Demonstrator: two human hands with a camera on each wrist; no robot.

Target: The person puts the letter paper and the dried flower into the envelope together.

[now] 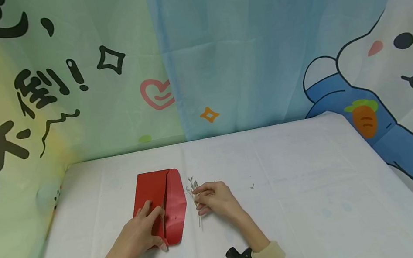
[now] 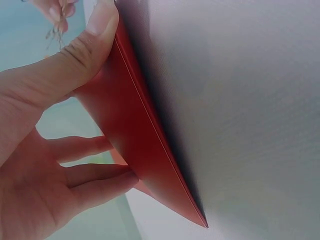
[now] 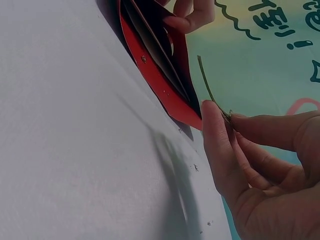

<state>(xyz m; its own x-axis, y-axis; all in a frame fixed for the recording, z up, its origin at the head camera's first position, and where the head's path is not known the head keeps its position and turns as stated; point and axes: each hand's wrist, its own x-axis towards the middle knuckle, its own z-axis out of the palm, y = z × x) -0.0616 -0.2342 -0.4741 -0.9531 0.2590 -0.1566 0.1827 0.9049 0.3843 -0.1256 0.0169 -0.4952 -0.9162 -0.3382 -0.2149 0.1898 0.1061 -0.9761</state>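
A red paper envelope (image 1: 152, 186) lies on the white table, its flap (image 1: 176, 214) folded out to the right and its slit parted. My left hand (image 1: 139, 234) holds the envelope, with the thumb at the near edge and bent fingers on the upper sheet. In the right wrist view, the envelope's mouth (image 3: 150, 47) gapes, and left fingers show beside it. Just right of the flap, my right hand (image 1: 216, 199) pinches a thin dried flower sprig (image 1: 191, 186) between thumb and fingers. The sprig's stem (image 3: 205, 79) sticks out past the fingertips towards the envelope.
Small dried crumbs (image 1: 252, 186) lie on the white tablecloth (image 1: 317, 184), and a few specks (image 3: 144, 59) sit on the red flap. A printed cloth backdrop (image 1: 220, 56) stands behind the table. Black wrist cameras (image 1: 238, 257) are worn on both arms.
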